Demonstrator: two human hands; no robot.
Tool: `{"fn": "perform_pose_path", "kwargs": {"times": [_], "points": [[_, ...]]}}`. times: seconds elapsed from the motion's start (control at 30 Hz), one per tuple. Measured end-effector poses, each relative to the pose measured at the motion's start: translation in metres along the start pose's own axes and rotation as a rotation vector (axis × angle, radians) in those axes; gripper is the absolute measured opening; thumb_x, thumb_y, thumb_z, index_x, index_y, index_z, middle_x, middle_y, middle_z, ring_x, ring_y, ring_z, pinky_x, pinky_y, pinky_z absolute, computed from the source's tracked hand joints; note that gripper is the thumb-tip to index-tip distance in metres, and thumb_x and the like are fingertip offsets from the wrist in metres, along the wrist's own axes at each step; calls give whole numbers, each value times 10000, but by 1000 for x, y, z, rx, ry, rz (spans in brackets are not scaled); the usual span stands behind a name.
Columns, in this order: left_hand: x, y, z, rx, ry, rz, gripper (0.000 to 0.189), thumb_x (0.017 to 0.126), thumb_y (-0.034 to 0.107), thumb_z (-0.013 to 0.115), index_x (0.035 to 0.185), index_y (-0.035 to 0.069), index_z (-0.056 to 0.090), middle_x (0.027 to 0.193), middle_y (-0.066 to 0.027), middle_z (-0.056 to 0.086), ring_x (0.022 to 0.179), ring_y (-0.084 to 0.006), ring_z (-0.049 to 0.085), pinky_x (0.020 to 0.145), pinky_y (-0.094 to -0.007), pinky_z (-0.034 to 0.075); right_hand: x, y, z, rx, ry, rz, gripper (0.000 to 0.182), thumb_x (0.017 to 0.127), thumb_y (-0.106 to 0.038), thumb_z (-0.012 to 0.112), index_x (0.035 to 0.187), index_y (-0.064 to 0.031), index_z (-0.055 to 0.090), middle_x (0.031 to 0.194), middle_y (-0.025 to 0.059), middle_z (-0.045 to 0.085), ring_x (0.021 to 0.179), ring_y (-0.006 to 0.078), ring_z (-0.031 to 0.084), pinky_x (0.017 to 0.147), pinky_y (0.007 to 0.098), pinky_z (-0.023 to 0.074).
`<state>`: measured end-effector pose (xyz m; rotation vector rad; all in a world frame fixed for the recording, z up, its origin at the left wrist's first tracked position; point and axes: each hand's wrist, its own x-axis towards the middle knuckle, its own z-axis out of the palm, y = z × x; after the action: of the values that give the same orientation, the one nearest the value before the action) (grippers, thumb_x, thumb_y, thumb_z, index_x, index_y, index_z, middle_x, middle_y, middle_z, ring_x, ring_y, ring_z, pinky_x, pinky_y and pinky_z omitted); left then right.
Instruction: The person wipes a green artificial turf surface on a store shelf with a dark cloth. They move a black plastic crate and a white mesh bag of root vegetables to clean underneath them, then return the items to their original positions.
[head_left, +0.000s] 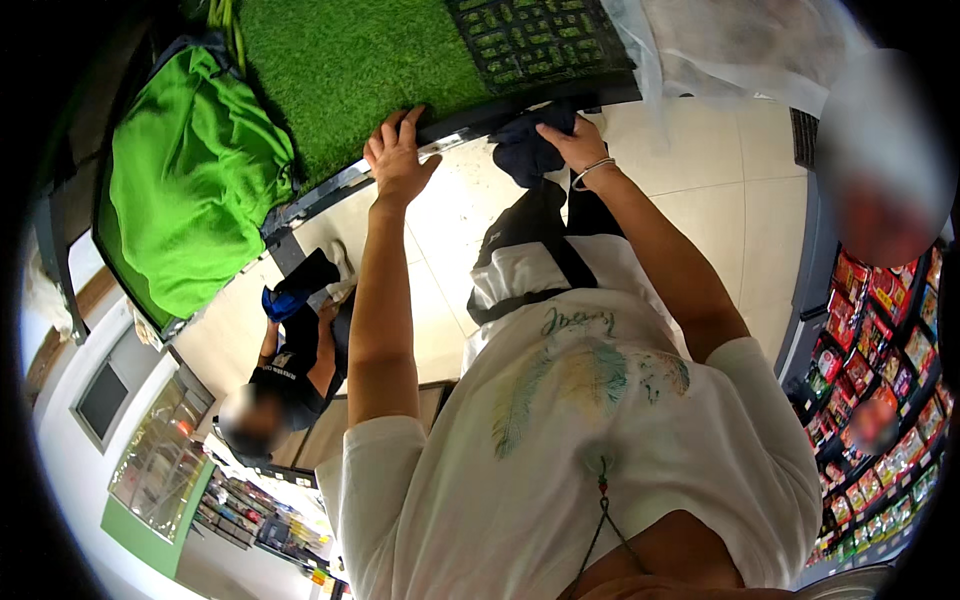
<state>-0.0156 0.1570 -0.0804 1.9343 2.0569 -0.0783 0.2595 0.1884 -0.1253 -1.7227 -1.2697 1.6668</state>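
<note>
My left hand (397, 159) rests on the dark front edge of a stand lined with artificial turf (352, 67). Its fingers lie over the rim and the thumb sticks out to the side. A dark navy cloth (525, 154) is bunched in my right hand (577, 146), held against the same edge (465, 129) farther right. A bracelet circles that wrist. On the turf at the left lies a crumpled bright green cloth (195, 187). A black plastic grid mat (540, 37) covers part of the turf near the right end.
A person in dark clothes (300, 367) is low down at the left with a blue cloth (285, 302). Shelves of packaged goods (877, 375) stand at the right. Clear plastic sheeting (720, 45) hangs at the upper right. Pale tiles (697, 202) cover the floor.
</note>
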Motion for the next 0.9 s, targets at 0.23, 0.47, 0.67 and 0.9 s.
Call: {"fn": "perform_pose_path", "kwargs": {"times": [0.23, 0.47, 0.67, 0.9], "points": [[6, 3, -3, 12, -49, 14, 850, 654, 289, 769, 1360, 336, 297, 1352, -14, 281, 1250, -291, 249, 1043, -474, 166, 32, 71, -80, -54, 271, -189, 424, 805, -332, 671, 988, 41, 589, 826, 96, 643, 778, 197, 605, 693, 322, 486], [10, 4, 1, 61, -75, 1, 865, 668, 269, 759, 1371, 344, 259, 1361, -24, 256, 1261, -294, 239, 1045, -475, 159, 10, 18, -17, -639, 196, -341, 528, 743, -507, 645, 770, 16, 577, 730, 241, 597, 721, 407, 591, 641, 447, 473], [7, 2, -1, 42, -80, 26, 873, 670, 286, 758, 1375, 338, 246, 1373, -37, 238, 1260, -299, 231, 1039, -488, 159, 11, 33, -70, -494, 60, 8, 719, 779, -583, 572, 1118, 51, 556, 1066, 273, 585, 1027, 366, 559, 902, 389, 432], [10, -2, 6, 71, -84, 7, 846, 687, 315, 741, 1377, 319, 252, 1382, -48, 229, 1254, -306, 233, 1031, -483, 161, 31, 68, -117, -619, 325, -93, 525, 763, -504, 635, 795, 19, 603, 682, 196, 597, 632, 337, 598, 582, 413, 482]]}}
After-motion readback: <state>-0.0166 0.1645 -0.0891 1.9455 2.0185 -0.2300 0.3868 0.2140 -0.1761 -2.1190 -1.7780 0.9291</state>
